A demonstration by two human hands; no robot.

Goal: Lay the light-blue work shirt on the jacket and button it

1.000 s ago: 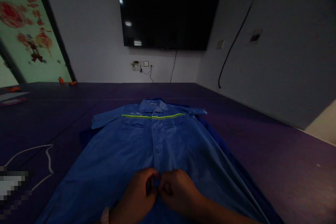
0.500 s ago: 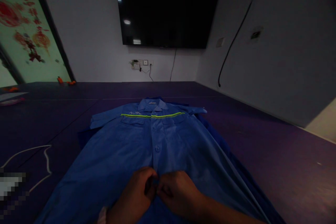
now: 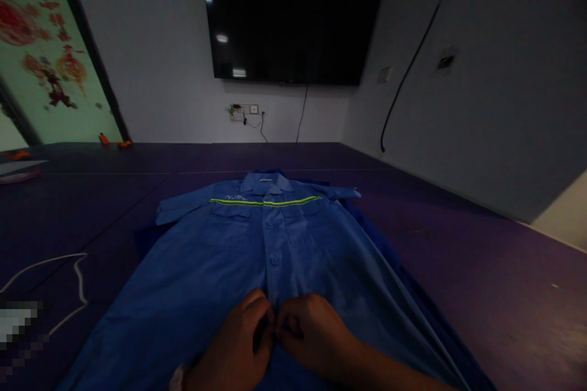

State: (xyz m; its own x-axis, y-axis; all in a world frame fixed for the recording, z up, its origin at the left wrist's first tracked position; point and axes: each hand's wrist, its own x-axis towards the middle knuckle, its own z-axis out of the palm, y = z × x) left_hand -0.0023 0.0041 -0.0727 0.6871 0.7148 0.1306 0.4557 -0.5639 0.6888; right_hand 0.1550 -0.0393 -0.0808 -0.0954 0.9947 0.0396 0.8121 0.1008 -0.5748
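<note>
A blue short-sleeved work shirt (image 3: 229, 256) with a yellow-green chest stripe lies face up, collar pointing away from me. Its front placket runs down the middle, and a button (image 3: 274, 260) shows above my hands. My left hand (image 3: 245, 336) is closed in a pinch on the left side of the placket. Fingertip to fingertip with it, my right hand (image 3: 314, 333) pinches the placket from the right. The fingers hide the bit of cloth between them; whether a button is there I cannot see. Darker blue cloth (image 3: 424, 296) shows beneath the shirt.
The shirt lies on a purple surface (image 3: 481, 256). A white cable (image 3: 81, 281) curls at the left, near a pixelated patch. Orange objects (image 3: 112, 142) sit by the door. A large black screen (image 3: 298, 18) hangs on the wall, with a dark cable (image 3: 403, 79) to its right.
Both hands stay at the placket with only slight finger shifts. The left hand has tilted a little, and the gap between the fingertips looks smaller. The shirt lies as before.
</note>
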